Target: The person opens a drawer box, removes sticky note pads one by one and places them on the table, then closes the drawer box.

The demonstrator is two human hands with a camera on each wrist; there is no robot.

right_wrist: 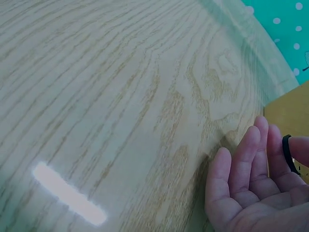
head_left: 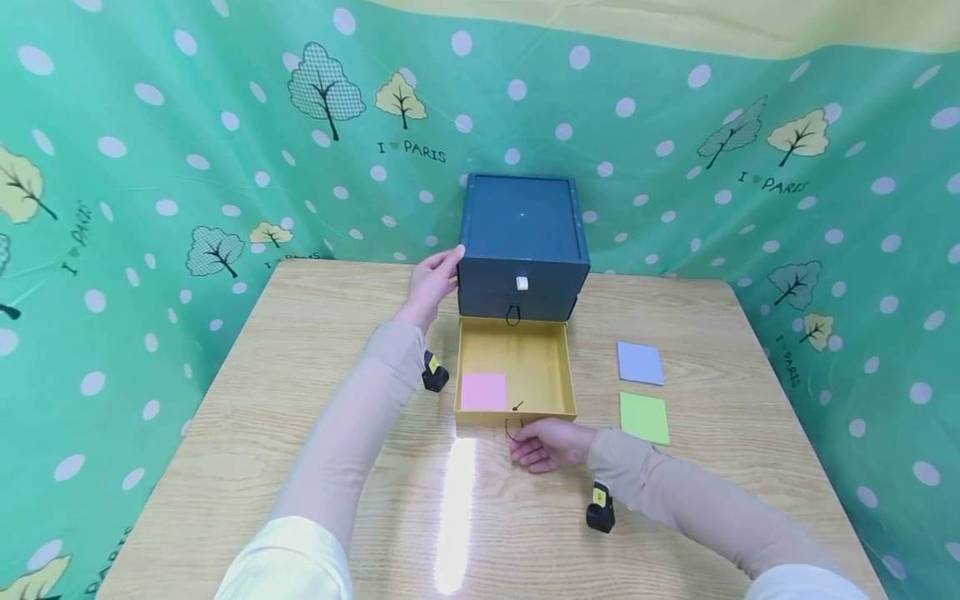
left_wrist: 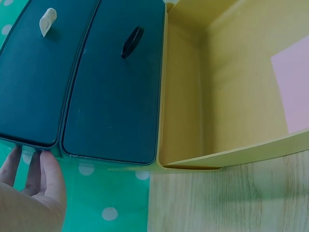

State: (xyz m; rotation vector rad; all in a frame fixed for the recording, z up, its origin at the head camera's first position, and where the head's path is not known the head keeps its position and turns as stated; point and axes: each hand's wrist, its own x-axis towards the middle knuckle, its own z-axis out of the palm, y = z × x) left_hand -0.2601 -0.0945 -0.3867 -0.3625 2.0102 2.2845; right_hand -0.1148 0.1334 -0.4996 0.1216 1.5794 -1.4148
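Observation:
A dark blue drawer box (head_left: pixel 522 218) stands against the back curtain, with a yellow drawer (head_left: pixel 517 358) pulled out at its bottom. Inside the drawer lies a pink paper square (head_left: pixel 483 392), at the front left. My left hand (head_left: pixel 433 287) rests its fairly straight fingers on the box's left side, near the top; the left wrist view shows the fingertips touching its edge. At the drawer's front, my right hand (head_left: pixel 551 445) has the black loop handle (right_wrist: pixel 288 153) between thumb and index finger, the other fingers loosely bent.
To the drawer's right, a blue paper square (head_left: pixel 640 363) and a green paper square (head_left: pixel 644 418) lie on the wooden table (head_left: pixel 337 333). The box's upper fronts carry a white tab (head_left: pixel 522 283) and a black loop (head_left: pixel 513 315). A green dotted curtain (head_left: pixel 225 167) surrounds the table.

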